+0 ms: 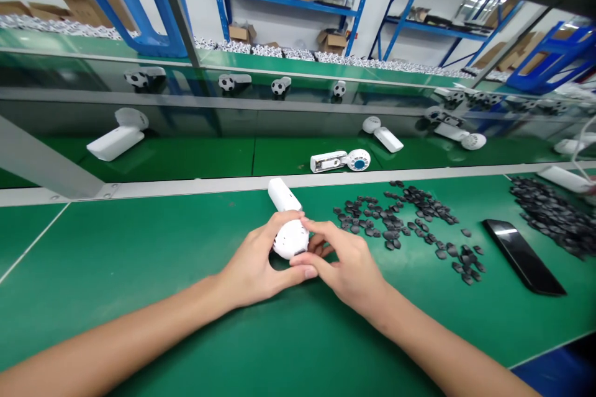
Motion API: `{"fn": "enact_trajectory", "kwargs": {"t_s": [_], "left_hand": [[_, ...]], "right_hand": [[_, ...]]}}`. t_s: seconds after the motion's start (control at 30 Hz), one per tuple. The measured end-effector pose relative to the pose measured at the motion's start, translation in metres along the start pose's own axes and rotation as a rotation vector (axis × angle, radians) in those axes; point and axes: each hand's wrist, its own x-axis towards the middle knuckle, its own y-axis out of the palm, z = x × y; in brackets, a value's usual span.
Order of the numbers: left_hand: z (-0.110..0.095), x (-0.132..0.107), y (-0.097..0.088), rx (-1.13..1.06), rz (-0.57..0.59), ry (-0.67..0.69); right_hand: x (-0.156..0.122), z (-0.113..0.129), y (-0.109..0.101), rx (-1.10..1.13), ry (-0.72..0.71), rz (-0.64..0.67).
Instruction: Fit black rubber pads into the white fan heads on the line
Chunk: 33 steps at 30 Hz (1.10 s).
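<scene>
A white plastic device (289,240) with a long bar-shaped body and a rounded, perforated head sits in the left hand (254,263), fingers and thumb curled closed around the head. The right hand (347,268) makes a narrow pinch at the head's near side; whether it bears weight is hidden. The shell looks light, stiff and slightly slippery, easiest held by the bar. Small black pieces (395,223) lie scattered just right of the grip, a black smartphone (524,257) farther right, on a green bench mat (139,267).

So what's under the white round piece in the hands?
The white round piece sits in the left hand and right hand above the green mat; fingers cover its underside, which cannot be seen.
</scene>
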Motion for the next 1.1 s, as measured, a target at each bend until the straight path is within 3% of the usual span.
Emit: {"fn": "enact_trajectory", "kwargs": {"t_s": [0.07, 0.2, 0.4, 0.57, 0.7, 0.8, 0.87, 1.0, 1.1], "left_hand": [[0.001, 0.002, 0.001, -0.061, 0.001, 0.007], [0.004, 0.005, 0.0, -0.11, -0.059, -0.03], [0.006, 0.005, -0.012, -0.17, -0.109, -0.033], [0.004, 0.009, -0.018, -0.309, -0.133, -0.037], [0.001, 0.011, -0.019, -0.303, -0.151, -0.037], [-0.001, 0.01, -0.018, -0.272, -0.112, -0.04], [0.0, 0.007, -0.016, -0.193, -0.072, -0.047], [0.005, 0.003, -0.009, -0.11, -0.03, -0.011], [0.009, 0.002, -0.006, -0.138, -0.026, 0.015]], "right_hand": [[0.002, -0.001, -0.005, 0.016, -0.058, 0.008], [0.011, -0.005, -0.03, -0.051, -0.119, 0.154], [0.028, -0.04, -0.071, -0.412, 0.136, 0.004], [0.033, -0.059, -0.074, -0.579, 0.241, 0.076], [0.036, -0.061, -0.068, -0.618, 0.194, 0.086], [0.037, -0.061, -0.065, -0.492, 0.168, 0.016], [0.034, -0.055, -0.063, -0.271, 0.246, -0.034], [0.024, -0.023, -0.054, 0.188, 0.469, 0.005], [0.018, 0.006, -0.046, 0.34, 0.49, 0.061]]}}
